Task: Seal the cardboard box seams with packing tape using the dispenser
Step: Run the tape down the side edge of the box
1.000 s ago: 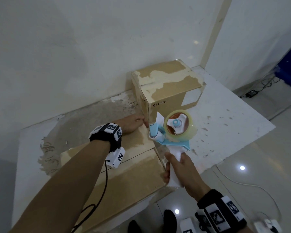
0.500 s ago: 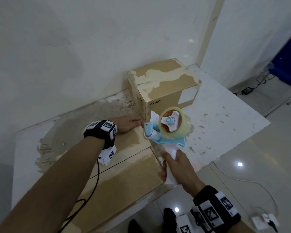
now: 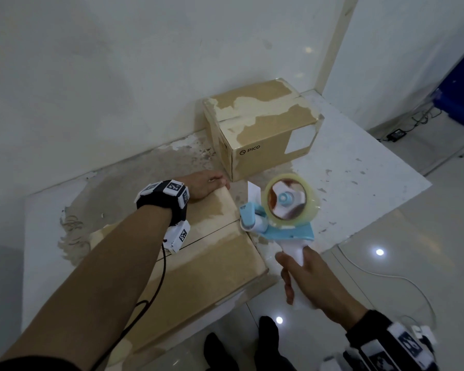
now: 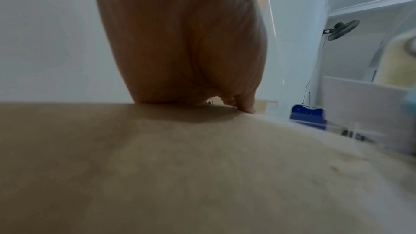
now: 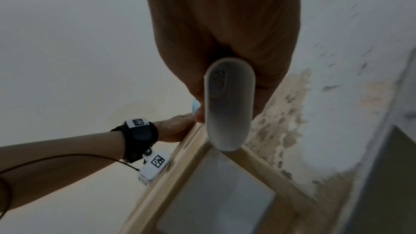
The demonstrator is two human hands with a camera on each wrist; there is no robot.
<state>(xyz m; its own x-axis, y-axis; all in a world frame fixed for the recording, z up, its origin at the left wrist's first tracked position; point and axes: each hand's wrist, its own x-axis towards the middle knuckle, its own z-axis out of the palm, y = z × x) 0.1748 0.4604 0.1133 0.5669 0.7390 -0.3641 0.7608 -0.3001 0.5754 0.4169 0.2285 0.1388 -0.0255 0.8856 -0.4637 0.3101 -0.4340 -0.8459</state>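
A flat cardboard box (image 3: 198,266) lies on the white table (image 3: 359,167), its centre seam running across the top. My left hand (image 3: 204,183) rests on the box's far corner, palm down, fingers draped over the edge; the left wrist view shows the palm (image 4: 184,51) pressed onto the cardboard (image 4: 180,175). My right hand (image 3: 308,277) grips the white handle (image 5: 229,106) of a blue-and-white tape dispenser (image 3: 281,218) carrying a clear tape roll (image 3: 289,202). The dispenser's head hovers just off the box's right edge near the seam.
A second, taller cardboard box (image 3: 263,127) marked PICO stands behind, against the wall. The table's right edge drops to a tiled floor with cables (image 3: 386,274). My feet (image 3: 268,341) are below the table's front edge.
The right hand has drawn the dispenser back and a little right, away from the box's far corner. The left hand stays on the corner.
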